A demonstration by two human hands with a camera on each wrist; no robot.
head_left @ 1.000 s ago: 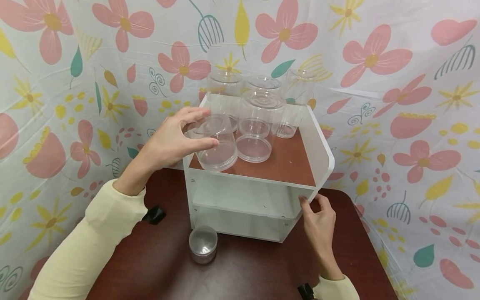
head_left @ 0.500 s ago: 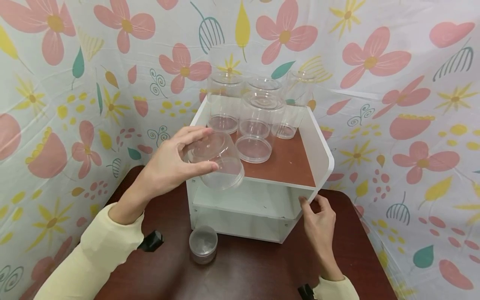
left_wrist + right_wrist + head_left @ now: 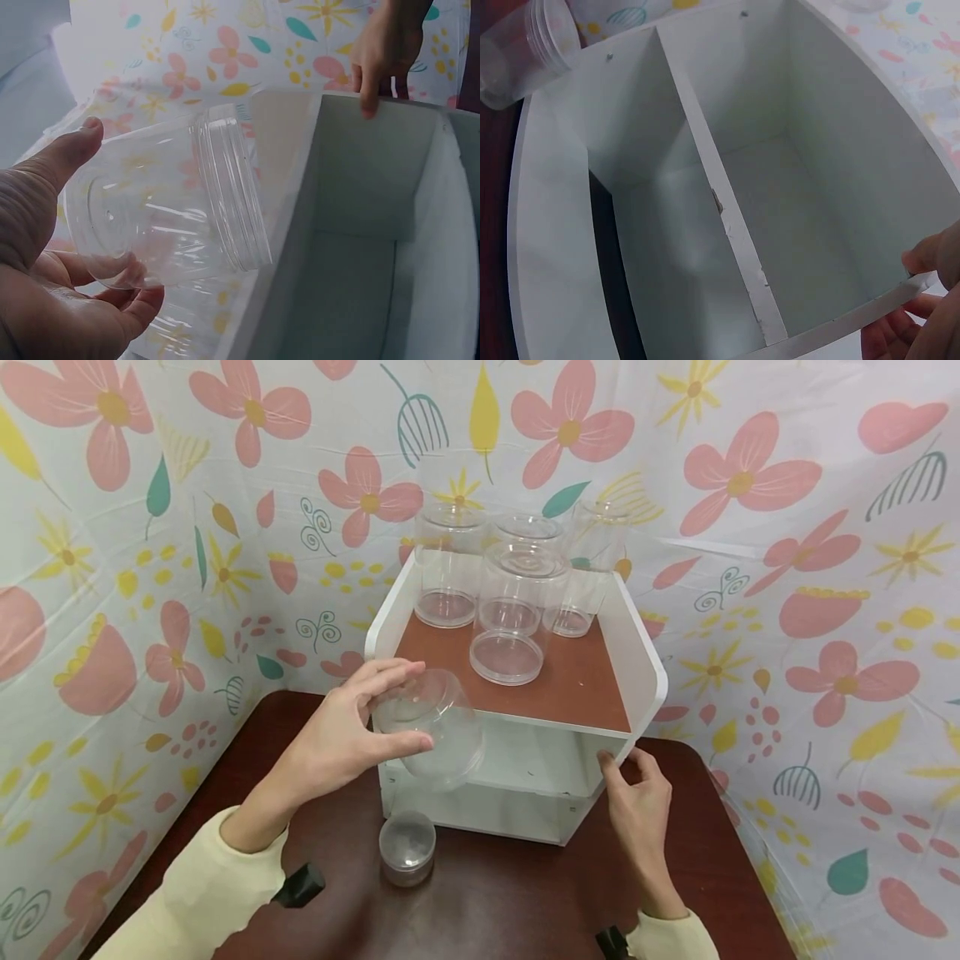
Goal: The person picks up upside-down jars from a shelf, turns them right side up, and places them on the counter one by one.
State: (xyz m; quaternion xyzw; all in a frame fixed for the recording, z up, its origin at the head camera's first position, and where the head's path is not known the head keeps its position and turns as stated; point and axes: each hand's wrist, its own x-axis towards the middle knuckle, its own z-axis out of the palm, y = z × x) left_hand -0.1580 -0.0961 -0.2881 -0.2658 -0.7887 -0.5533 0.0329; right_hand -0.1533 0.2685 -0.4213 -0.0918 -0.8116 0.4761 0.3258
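Here, the left hand (image 3: 330,747) held a clear, round plastic jar (image 3: 169,206) between its thumb and its fingers, near the closed end. The jar was in the air, before the left front of a white shelf unit (image 3: 633,656) with a brown top, and well apart from the right hand (image 3: 641,797), which pinched the front edge of the unit's right side. Several tall, clear plastic cylinders (image 3: 510,647) stood upright on this top, behind the held jar. Below, a short, round, clear container (image 3: 407,852) stood on the dark reddish-brown table (image 3: 480,906), near the unit's foot. The held jar was tilted, with its ridged rim turned away from the palm, and bright reflections lay on its wall.
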